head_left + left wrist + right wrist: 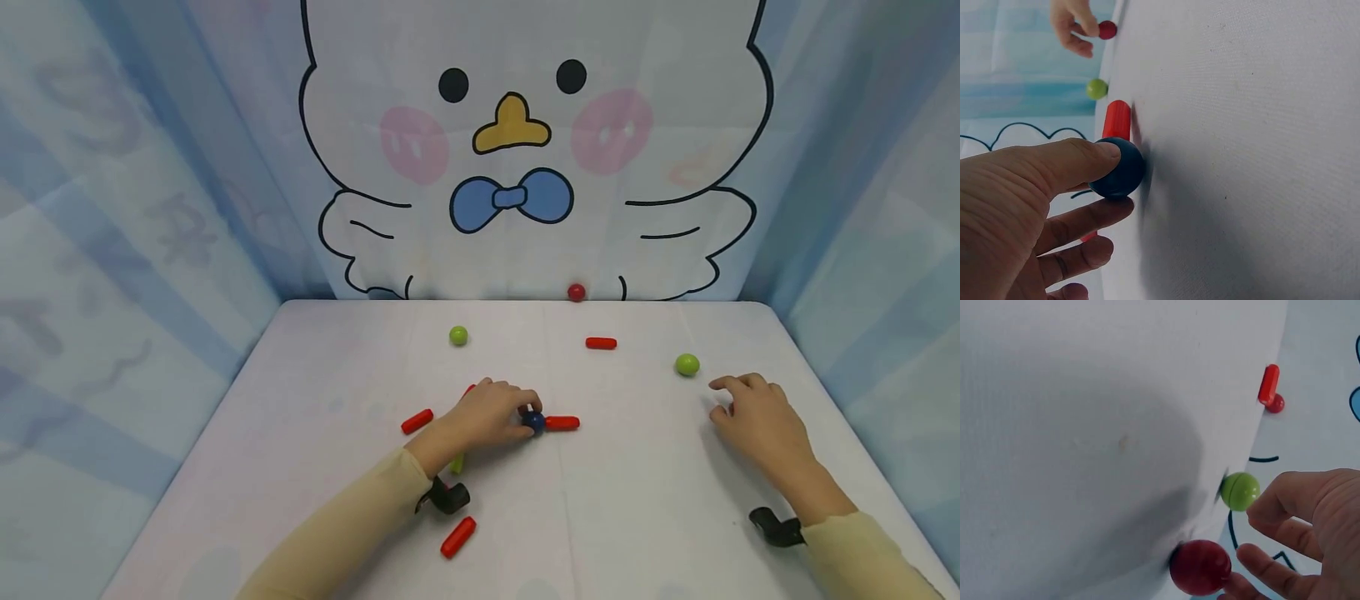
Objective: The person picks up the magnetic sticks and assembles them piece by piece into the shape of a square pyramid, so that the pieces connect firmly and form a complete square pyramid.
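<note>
My left hand (pixel 491 417) pinches a dark blue ball (pixel 1119 169) between thumb and fingers, low over the table. A short red rod (pixel 562 423) sits against the ball's right side, end on, pointing away from the hand. Over the right part of the table is my right hand (pixel 765 429), its fingers loosely bent and holding nothing. A dark red ball (pixel 1200 567) lies close to its fingertips in the right wrist view; the head view hides that ball behind the hand. Just beyond the fingers rests a green ball (pixel 687 365).
Another green ball (pixel 458 336) and a red rod (pixel 601 343) lie toward the back, with a red ball (pixel 576 292) at the far edge. Around my left forearm are red rods (pixel 417 422) and a partly covered green piece (pixel 457 464). Printed curtains surround the white table (pixel 637 500).
</note>
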The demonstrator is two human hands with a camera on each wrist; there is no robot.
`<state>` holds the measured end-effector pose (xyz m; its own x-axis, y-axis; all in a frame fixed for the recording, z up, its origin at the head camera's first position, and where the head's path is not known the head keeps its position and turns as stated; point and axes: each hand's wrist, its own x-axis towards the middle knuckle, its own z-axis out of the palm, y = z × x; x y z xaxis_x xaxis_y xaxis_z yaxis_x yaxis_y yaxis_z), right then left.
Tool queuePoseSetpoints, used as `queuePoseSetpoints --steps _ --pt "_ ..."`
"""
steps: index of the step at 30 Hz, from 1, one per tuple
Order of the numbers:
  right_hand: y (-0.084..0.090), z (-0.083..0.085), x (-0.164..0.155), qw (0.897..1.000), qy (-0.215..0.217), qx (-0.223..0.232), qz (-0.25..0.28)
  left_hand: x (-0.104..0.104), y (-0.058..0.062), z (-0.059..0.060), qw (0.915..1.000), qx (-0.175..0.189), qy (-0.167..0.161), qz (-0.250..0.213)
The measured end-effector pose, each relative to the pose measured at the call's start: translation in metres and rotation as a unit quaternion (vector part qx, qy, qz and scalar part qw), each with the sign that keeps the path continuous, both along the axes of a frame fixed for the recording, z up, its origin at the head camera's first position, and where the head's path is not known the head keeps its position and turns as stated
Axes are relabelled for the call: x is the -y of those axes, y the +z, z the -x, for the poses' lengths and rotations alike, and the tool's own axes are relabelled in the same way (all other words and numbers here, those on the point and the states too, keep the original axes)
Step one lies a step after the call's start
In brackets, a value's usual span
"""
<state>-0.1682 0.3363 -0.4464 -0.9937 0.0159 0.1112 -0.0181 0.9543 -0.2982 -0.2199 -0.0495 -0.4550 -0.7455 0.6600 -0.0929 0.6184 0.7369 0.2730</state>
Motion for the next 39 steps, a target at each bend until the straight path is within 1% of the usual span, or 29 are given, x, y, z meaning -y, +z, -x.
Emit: queuePoseSetpoints --steps 3,8,12,15,29,34,39 --pt "-0.002 0.0 -0.011 0.999 -0.019 0.024 0.012 0.0 0.0 0.0 1.0 0.001 0.0 0.0" --pt "-0.006 0.001 -0.026 0.998 -0.036 0.051 0.017 -0.001 0.0 0.0 1.0 0.001 0.001 0.002" --pt "-0.009 0.001 -0.032 0.997 -0.033 0.064 0.025 -0.001 0.001 0.0 1.0 0.003 0.005 0.003" --pt "-0.011 0.0 -0.033 0.997 -0.025 0.058 0.034 -0.002 0.001 0.0 1.0 0.002 0.006 0.005" --pt "-0.012 0.004 -0.008 0.996 -0.009 0.064 0.063 -0.003 0.002 -0.002 0.9999 0.003 0.01 0.007" --pt "-0.01 0.004 0.006 0.995 0.007 0.064 0.077 -0.003 0.002 -0.003 0.9998 0.008 0.014 0.007" --pt "-0.007 0.003 0.024 0.992 0.026 0.081 0.097 -0.002 0.001 -0.002 0.9998 0.01 0.015 0.004"
